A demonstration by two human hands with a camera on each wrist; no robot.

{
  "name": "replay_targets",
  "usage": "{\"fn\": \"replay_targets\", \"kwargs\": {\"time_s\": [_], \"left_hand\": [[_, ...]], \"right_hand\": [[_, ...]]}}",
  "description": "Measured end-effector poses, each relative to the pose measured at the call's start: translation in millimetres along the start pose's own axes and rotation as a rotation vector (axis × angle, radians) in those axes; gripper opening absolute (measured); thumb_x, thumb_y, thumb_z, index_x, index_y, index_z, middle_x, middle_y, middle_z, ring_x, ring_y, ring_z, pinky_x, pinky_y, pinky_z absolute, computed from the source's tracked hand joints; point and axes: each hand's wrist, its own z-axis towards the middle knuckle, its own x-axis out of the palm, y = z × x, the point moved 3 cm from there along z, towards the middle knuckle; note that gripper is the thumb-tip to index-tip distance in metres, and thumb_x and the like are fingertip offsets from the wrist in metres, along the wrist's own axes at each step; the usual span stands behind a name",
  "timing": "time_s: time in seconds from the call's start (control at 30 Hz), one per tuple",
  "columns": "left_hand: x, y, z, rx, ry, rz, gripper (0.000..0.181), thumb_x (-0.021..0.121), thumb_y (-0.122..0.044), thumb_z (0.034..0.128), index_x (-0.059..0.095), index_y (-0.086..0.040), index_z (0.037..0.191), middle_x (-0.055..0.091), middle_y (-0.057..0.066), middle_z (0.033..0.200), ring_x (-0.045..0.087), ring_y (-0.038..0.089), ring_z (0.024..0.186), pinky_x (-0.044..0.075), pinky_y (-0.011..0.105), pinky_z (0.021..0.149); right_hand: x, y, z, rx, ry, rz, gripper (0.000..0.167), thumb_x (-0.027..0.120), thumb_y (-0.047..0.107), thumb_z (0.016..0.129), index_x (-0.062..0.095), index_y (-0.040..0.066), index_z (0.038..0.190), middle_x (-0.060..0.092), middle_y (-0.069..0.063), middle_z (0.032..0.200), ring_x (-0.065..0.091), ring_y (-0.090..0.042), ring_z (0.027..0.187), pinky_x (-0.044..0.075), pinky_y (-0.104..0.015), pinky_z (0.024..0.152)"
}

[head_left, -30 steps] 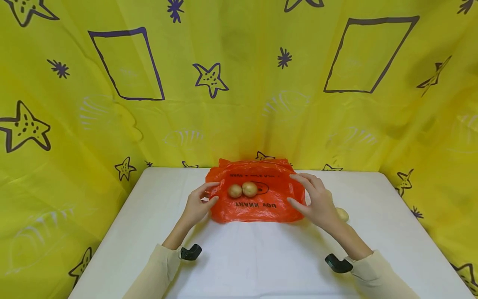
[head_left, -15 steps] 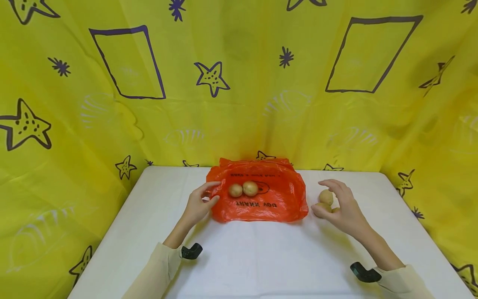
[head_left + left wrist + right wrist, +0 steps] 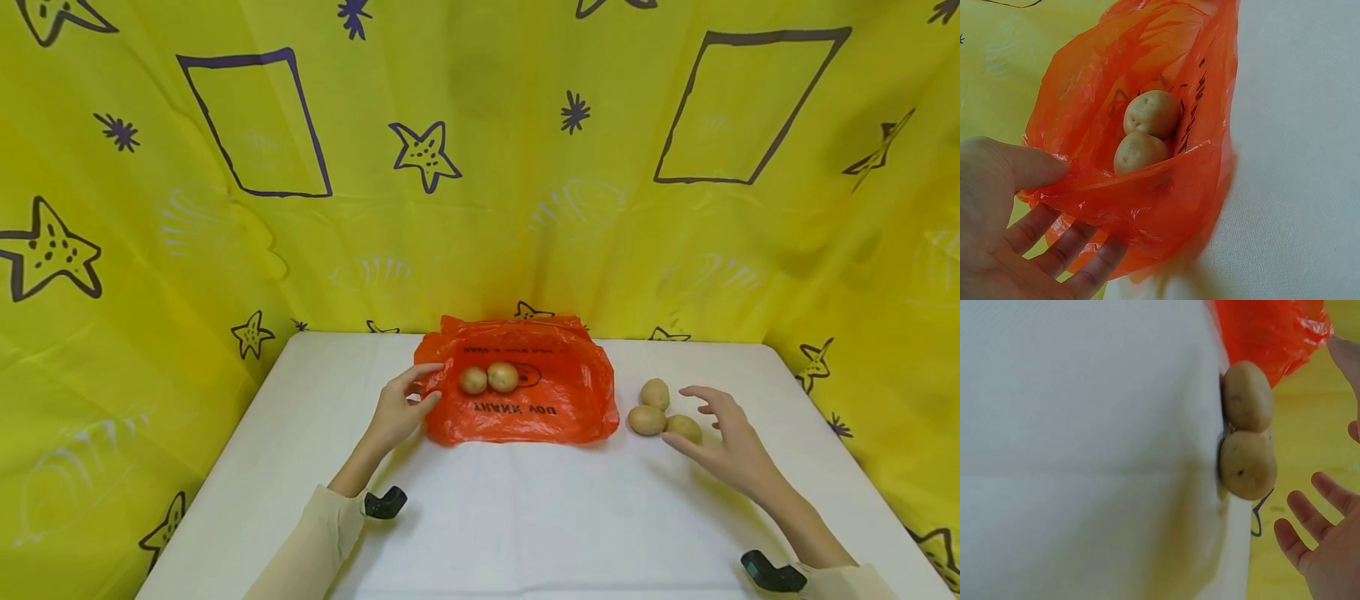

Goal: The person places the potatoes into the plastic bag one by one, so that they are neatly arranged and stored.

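Note:
A red plastic bag lies with its mouth spread, and two potatoes touch each other inside it. My left hand holds the bag's left edge; in the left wrist view the thumb lies on the near side of the plastic and the fingers behind it. Right of the bag, three more potatoes sit close together on the table. Beside the rightmost potato is my right hand, its fingers spread and holding nothing. Two of these potatoes show in the right wrist view.
A white-covered table carries everything. Yellow curtain with drawn stars and frames hangs behind it and along both sides. A dark device is strapped at the left wrist, another at the right.
My right hand has left the bag's right side and moved right, past the loose potatoes, uncovering all three. My left hand has stayed at the bag's left edge. The two potatoes inside have not moved.

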Motion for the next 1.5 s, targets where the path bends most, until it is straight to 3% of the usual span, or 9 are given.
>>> {"fn": "replay_targets", "kwargs": {"time_s": [0.23,0.43,0.67,0.87,1.13,1.5], "left_hand": [[-1.3,0.4,-0.6,-0.002,0.006,0.007,0.041,0.072,0.003,0.0915,0.067,-0.009,0.13,0.068,0.012,0.118,0.064,0.028,0.1,0.055,0.033,0.082],[-1.1,1.2,-0.6,0.013,-0.003,0.01,0.04,0.072,0.002,0.0912,0.068,-0.009,0.129,0.069,0.011,0.116,0.065,0.028,0.099,0.055,0.032,0.08],[0.7,2.2,-0.8,0.07,-0.029,0.034,0.039,0.071,0.002,0.0891,0.069,-0.008,0.126,0.069,0.01,0.111,0.066,0.025,0.092,0.055,0.027,0.071],[0.3,0.3,-0.1,0.032,-0.018,0.014,0.039,0.073,0.001,0.0906,0.069,-0.01,0.128,0.069,0.011,0.112,0.067,0.027,0.093,0.055,0.027,0.072],[-0.7,-0.1,-0.1,-0.002,-0.009,0.014,0.039,0.072,0.001,0.0917,0.069,-0.011,0.128,0.069,0.011,0.115,0.066,0.028,0.096,0.055,0.026,0.074],[-1.0,-1.1,-0.9,0.008,-0.01,0.029,0.039,0.073,0.001,0.0911,0.069,-0.01,0.129,0.069,0.012,0.118,0.066,0.029,0.097,0.055,0.029,0.077]], "right_hand": [[-1,-16,-5.2,0.091,0.078,-0.022,0.071,0.087,0.021,0.082,0.051,0.003,0.14,0.05,-0.026,0.136,0.057,-0.043,0.104,0.047,-0.051,0.078],[-1,-27,-5.6,0.128,0.157,-0.028,0.074,0.086,0.026,0.085,0.046,0.004,0.144,0.055,-0.03,0.13,0.059,-0.045,0.102,0.048,-0.052,0.077],[2,-37,-10.1,0.164,0.213,-0.044,0.07,0.084,0.026,0.087,0.045,0.009,0.143,0.064,-0.024,0.118,0.064,-0.039,0.1,0.046,-0.04,0.075],[2,-42,-11.1,0.133,0.197,-0.064,0.061,0.084,0.02,0.087,0.05,0.011,0.138,0.067,-0.019,0.113,0.063,-0.028,0.097,0.045,-0.029,0.074],[2,-45,-9.8,0.104,0.187,-0.056,0.054,0.082,0.014,0.087,0.055,0.01,0.133,0.068,-0.016,0.112,0.055,-0.004,0.093,0.047,-0.026,0.076],[5,-46,-8.8,0.074,0.157,-0.044,0.044,0.081,0.007,0.084,0.06,0.011,0.123,0.063,-0.007,0.097,0.048,-0.011,0.084,0.038,-0.023,0.071]]}}
